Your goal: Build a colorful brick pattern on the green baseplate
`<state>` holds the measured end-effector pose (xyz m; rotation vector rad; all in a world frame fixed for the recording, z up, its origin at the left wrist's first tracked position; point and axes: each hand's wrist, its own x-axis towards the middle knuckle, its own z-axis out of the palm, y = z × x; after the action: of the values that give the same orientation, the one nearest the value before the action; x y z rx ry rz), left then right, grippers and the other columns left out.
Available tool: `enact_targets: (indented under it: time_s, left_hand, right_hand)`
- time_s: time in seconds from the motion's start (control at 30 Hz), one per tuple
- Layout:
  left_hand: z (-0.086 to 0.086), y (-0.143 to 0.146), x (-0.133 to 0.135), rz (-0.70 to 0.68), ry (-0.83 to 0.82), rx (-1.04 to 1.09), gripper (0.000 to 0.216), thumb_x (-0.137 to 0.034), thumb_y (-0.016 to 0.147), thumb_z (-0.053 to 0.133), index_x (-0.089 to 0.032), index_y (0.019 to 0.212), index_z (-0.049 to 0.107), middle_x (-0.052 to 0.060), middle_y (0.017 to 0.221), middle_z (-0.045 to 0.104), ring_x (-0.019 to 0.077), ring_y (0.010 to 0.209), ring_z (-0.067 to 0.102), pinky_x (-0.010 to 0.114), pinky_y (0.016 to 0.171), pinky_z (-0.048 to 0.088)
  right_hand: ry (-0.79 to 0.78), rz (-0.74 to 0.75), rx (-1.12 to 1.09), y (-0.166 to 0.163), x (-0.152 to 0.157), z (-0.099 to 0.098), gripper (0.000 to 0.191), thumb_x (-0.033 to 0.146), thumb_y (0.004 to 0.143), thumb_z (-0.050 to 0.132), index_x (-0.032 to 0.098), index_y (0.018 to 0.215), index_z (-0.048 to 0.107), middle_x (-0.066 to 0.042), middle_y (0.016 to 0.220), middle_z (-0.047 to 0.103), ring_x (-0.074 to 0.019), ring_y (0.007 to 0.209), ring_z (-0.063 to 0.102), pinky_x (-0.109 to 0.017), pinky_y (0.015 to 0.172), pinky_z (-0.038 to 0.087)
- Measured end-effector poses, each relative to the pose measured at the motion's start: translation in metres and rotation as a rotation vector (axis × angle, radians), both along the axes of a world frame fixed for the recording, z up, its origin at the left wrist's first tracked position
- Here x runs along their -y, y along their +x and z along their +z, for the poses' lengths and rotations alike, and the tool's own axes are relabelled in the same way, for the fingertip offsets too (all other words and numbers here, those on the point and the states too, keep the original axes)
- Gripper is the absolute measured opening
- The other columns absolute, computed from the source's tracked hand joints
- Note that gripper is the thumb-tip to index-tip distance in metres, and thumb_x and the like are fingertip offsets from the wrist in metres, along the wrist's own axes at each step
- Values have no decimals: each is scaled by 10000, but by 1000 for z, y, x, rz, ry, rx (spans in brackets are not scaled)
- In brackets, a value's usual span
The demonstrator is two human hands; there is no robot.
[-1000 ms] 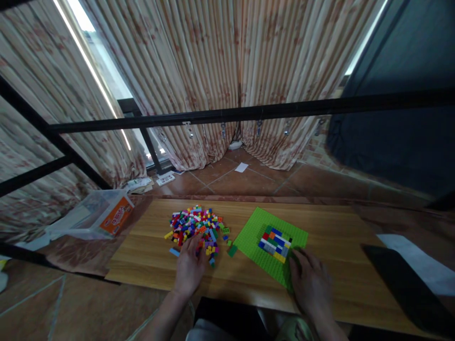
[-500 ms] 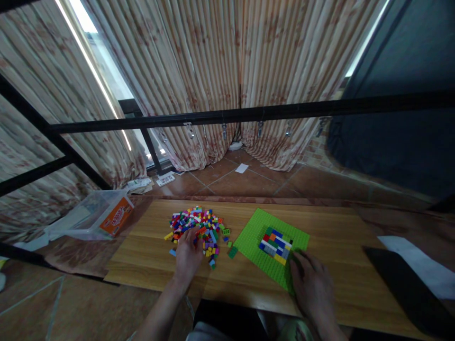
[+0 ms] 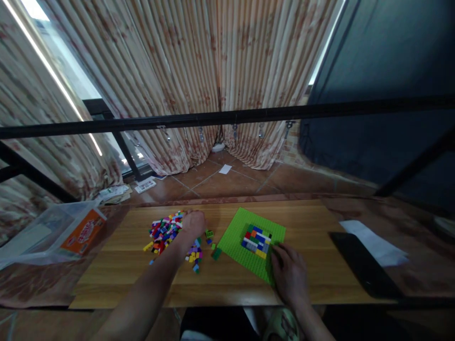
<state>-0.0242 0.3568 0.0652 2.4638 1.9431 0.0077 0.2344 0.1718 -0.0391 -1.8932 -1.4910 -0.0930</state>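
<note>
My left hand (image 3: 195, 223) reaches over the back right of a loose pile of small coloured toy bricks (image 3: 167, 228). The back of the hand is toward me, so its fingertips and anything in them are hidden. A light green studded baseplate (image 3: 231, 231) lies turned at an angle to the right of the pile. On it stands a low, roughly rectangular block of bricks (image 3: 256, 240) in blue, white, red, grey, green and yellow. My right hand (image 3: 290, 273) grips the plate's right edge with bent fingers, close beside the yellow bricks.
A dark green brick (image 3: 216, 254) and a lime brick with dark holes (image 3: 209, 234) lie between pile and plate. On the wooden table's (image 3: 131, 274) right are a black flat object (image 3: 362, 265) and white paper (image 3: 377, 244). A clear plastic box (image 3: 46, 213) stands left; a black rail (image 3: 249, 115) crosses behind.
My left hand has moved from the pile's front middle to its back right side, its forearm now crossing the bricks. My right hand stays at the plate's edge. The view has shifted to the right.
</note>
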Motion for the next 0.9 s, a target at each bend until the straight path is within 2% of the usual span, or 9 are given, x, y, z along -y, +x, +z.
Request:
enact_targets:
  time_s: [0.37,0.47,0.57,0.67,0.77,0.9]
  left_hand:
    - [6,7,8,-85,-2,-75,215,-115,798,522,-145,810,735,167,962,724,292,1023,650,386,939,442]
    - [7,10,9,-98,-16,-42,231,-67,779,509,-127,830,726,162,930,718,271,928,677,367,886,471]
    - [11,14,14,-117,-25,24,244,-92,826,477,-120,867,716,149,939,711,228,837,688,316,800,496]
    - [11,23,24,-155,-14,118,282,-133,885,432,-136,906,713,124,969,710,195,865,682,277,802,498]
    - [4,35,40,-214,-21,245,314,-142,910,413,-175,1004,711,72,1027,722,156,938,672,243,848,499]
    - [-17,53,63,-213,-153,697,332,-169,922,418,-182,1081,710,48,1059,743,153,934,690,261,865,526]
  right_hand:
    - [17,-13,-37,0,-2,-2,313,344,918,450,195,1044,695,-121,1139,632,-260,1048,564,-442,881,469]
    - [11,-15,-32,-1,-1,0,307,335,918,454,193,1044,695,-123,1144,633,-261,1052,562,-442,879,471]
    - [4,-13,-23,-1,-1,1,307,334,921,458,182,1044,695,-129,1152,634,-266,1059,558,-445,881,473]
    - [1,-23,-19,-3,-1,3,306,329,924,460,174,1034,699,-133,1158,633,-267,1058,557,-444,884,473]
    - [-1,-32,-17,-4,-1,5,295,316,926,463,177,1025,704,-128,1157,633,-262,1055,558,-441,887,472]
    - [-2,-32,-22,-4,-2,6,297,310,931,458,174,1032,702,-129,1157,631,-261,1059,556,-437,886,475]
